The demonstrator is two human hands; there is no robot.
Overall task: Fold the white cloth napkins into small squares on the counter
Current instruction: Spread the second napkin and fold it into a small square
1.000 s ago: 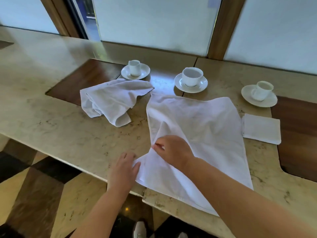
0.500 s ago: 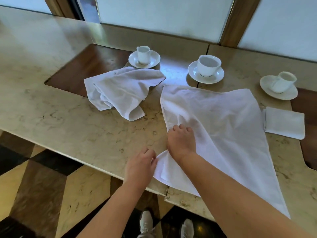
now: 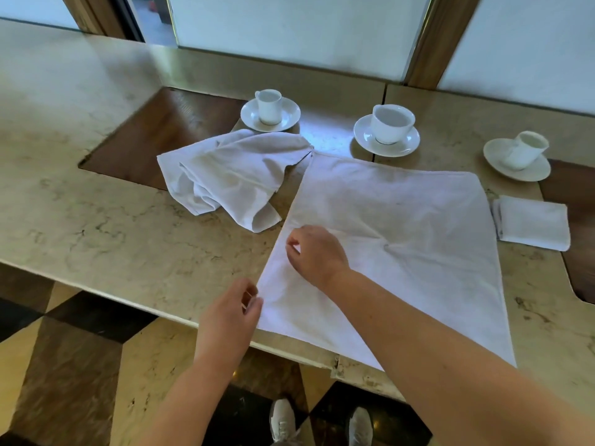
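Observation:
A large white napkin (image 3: 402,226) lies spread flat on the marble counter (image 3: 96,220), its near edge hanging slightly over the counter's front. My left hand (image 3: 231,313) pinches the napkin's near left corner at the counter edge. My right hand (image 3: 317,252) rests on the cloth by its left edge, thumb and fingers pinching a small bit of fabric. A crumpled white napkin (image 3: 231,178) lies to the left of the spread one. A napkin folded into a small square (image 3: 533,222) sits at the right.
Three white cups on saucers stand along the back: a small cup (image 3: 269,107), a larger cup (image 3: 388,127) and a tilted cup (image 3: 523,154). Dark wood insets (image 3: 161,133) interrupt the marble at left and right. The floor and my shoes show below the counter edge.
The napkin's left edge has been pulled straighter and flatter. My right hand slid from the cloth's lower left up along the left edge; my left hand went from flat to pinching the corner.

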